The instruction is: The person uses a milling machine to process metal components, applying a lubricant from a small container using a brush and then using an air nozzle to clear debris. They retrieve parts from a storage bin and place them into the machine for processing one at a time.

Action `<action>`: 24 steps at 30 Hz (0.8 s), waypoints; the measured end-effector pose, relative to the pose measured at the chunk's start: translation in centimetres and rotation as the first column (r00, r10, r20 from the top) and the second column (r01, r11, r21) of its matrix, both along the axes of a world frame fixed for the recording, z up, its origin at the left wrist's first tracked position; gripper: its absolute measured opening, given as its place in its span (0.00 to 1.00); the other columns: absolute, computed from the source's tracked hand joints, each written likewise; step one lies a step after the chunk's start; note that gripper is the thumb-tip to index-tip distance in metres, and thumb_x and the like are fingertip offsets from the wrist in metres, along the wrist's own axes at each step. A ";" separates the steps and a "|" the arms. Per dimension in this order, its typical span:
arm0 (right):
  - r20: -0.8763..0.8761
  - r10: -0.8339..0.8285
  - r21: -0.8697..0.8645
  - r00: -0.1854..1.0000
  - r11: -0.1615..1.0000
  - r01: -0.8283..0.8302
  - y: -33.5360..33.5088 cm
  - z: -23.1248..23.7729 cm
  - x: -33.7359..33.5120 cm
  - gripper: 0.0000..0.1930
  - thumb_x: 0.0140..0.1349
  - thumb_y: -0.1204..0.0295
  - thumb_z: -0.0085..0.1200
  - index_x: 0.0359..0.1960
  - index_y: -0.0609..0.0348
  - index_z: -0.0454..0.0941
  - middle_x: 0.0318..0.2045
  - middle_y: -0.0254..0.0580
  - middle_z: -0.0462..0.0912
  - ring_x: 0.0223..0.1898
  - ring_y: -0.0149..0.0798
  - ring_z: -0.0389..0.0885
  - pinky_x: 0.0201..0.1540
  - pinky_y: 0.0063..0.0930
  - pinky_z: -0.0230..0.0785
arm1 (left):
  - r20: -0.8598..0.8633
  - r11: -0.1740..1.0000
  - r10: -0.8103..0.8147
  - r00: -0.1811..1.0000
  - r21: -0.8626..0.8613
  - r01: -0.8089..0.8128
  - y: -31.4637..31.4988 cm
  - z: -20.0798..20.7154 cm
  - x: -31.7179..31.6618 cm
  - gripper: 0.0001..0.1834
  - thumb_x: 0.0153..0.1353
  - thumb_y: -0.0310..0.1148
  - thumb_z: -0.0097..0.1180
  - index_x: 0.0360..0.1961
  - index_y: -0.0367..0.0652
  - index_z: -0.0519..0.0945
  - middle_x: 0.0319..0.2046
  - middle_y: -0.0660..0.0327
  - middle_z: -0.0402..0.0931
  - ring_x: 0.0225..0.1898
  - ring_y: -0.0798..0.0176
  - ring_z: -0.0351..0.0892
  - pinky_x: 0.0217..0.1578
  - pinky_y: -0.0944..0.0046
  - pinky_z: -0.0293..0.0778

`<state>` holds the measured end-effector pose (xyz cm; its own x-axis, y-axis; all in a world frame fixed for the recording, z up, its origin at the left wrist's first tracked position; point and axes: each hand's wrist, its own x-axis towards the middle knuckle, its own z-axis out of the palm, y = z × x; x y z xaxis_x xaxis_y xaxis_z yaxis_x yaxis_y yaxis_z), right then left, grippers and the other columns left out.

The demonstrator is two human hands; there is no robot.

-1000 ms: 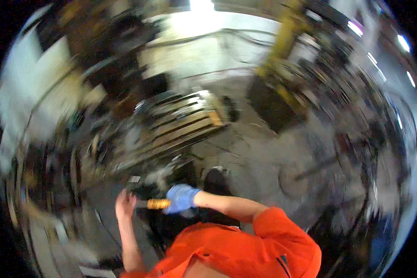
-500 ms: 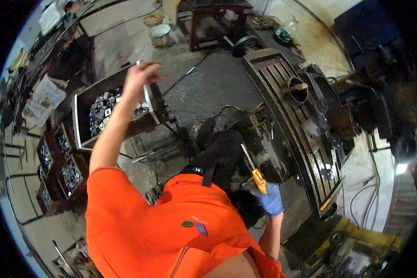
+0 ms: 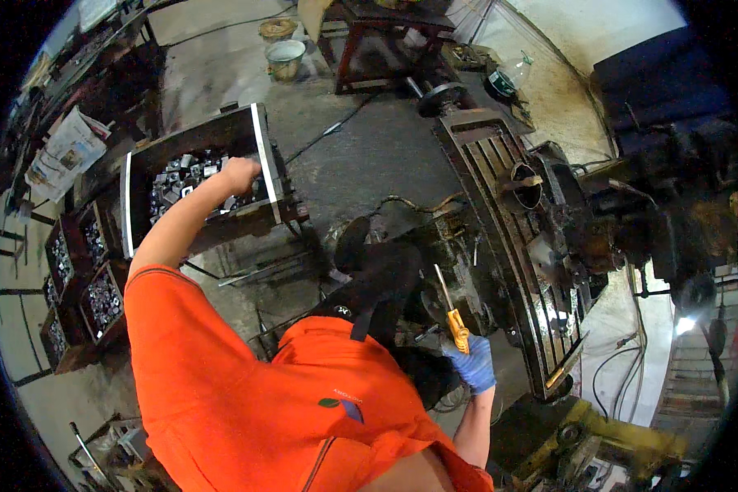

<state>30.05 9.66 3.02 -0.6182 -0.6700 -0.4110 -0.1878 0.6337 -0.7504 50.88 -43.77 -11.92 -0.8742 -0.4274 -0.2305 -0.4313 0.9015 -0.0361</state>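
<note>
My bare left hand (image 3: 242, 175) is over the right side of a dark tray (image 3: 125, 205) with pale end strips. Its fingers point down and are mostly hidden behind the back of the hand, so whether they hold anything does not show. Small, blocky metal parts (image 3: 187, 172) lie heaped in the tray beside it. On the other side, my right hand (image 3: 474, 365), in a blue glove, is closed around a yellow-handled tool (image 3: 457, 326) with a long thin metal shaft. The shaft points up and away, between my legs and the machine.
A slotted machine table (image 3: 512, 238) runs along the right, with a round hollow part (image 3: 526, 184) on it. Smaller bins of metal parts (image 3: 105, 303) stand at left. Farther off are a bucket (image 3: 284, 61) and a dark wooden table (image 3: 353, 49). A cable crosses the floor.
My left hand has come down from above the tray's far right edge to the parts inside it. My right hand keeps hold of the yellow-handled tool. The view has shifted slightly.
</note>
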 end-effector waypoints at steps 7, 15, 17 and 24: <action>-0.120 0.021 0.069 0.993 0.998 -0.013 0.4 -0.2 0.4 0.12 0.49 0.66 0.61 0.28 0.62 0.77 0.21 0.35 0.78 0.23 0.25 0.73 0.27 0.25 0.67 | 0.144 0.972 -0.210 0.967 -0.076 0.223 -2.3 -5.1 0.0 0.09 0.38 0.30 0.57 0.25 0.45 0.77 0.26 0.55 0.77 0.35 0.53 0.77 0.46 0.49 0.68; -0.115 -0.008 0.012 0.993 1.000 0.009 0.0 0.3 0.5 0.12 0.48 0.66 0.60 0.29 0.61 0.77 0.21 0.37 0.79 0.23 0.29 0.75 0.27 0.26 0.67 | -0.482 0.955 0.275 0.832 0.235 -0.180 2.9 6.6 3.4 0.15 0.40 0.28 0.56 0.33 0.39 0.78 0.27 0.51 0.76 0.35 0.46 0.75 0.43 0.53 0.69; -0.105 0.019 0.000 0.994 1.000 -0.019 0.2 0.1 0.3 0.13 0.47 0.64 0.60 0.29 0.61 0.77 0.22 0.41 0.79 0.24 0.33 0.77 0.27 0.27 0.68 | -0.615 0.891 0.441 0.653 0.386 -0.238 3.1 8.1 4.1 0.19 0.44 0.28 0.59 0.40 0.34 0.75 0.31 0.52 0.78 0.32 0.55 0.77 0.36 0.61 0.71; -0.218 0.244 0.111 0.945 0.968 -0.224 -3.0 3.4 0.6 0.18 0.47 0.56 0.57 0.31 0.56 0.77 0.23 0.52 0.77 0.27 0.51 0.78 0.29 0.36 0.69 | -0.436 0.279 0.806 0.401 0.877 0.392 8.0 15.1 -2.8 0.19 0.51 0.26 0.51 0.46 0.33 0.70 0.33 0.60 0.72 0.32 0.66 0.74 0.36 0.65 0.74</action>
<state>30.66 6.64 6.38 -0.5320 -0.7764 -0.3379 -0.4980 0.6097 -0.6166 48.07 -35.73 3.17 -0.7089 -0.7033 0.0534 0.1502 -0.0766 0.9857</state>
